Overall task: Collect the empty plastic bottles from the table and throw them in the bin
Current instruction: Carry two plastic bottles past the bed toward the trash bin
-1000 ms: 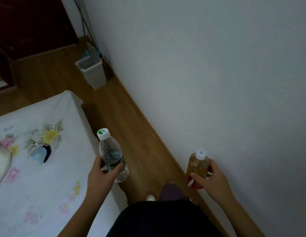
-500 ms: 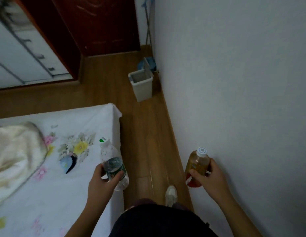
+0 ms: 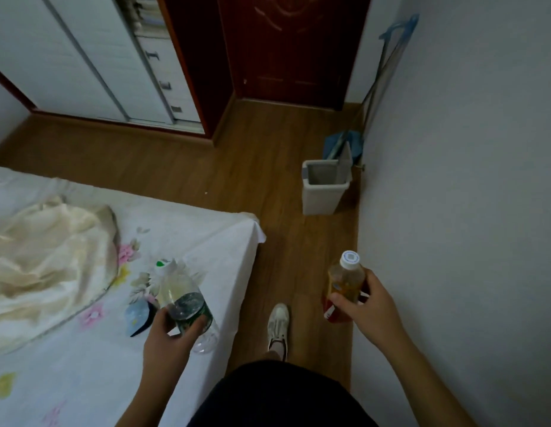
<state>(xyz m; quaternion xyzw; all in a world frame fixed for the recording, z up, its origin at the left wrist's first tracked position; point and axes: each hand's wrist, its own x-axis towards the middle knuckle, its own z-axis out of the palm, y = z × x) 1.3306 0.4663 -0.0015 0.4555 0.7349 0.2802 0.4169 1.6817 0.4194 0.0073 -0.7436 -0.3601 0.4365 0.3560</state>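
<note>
My left hand grips a clear plastic bottle with a green label and a white cap, held tilted over the bed's corner. My right hand holds an amber bottle with a red label and a white cap, upright, close to the right wall. A grey bin with its lid flipped up stands open on the wooden floor ahead, against the right wall.
A bed with a white flowered sheet and a cream blanket fills the left. A narrow strip of wooden floor runs between bed and wall toward the bin. A blue mop leans behind the bin. A dark red door and a white wardrobe stand beyond.
The view has swung left and forward, so the bin now sits ahead on the right and nearer. Both hands keep their bottles; one foot has stepped forward.
</note>
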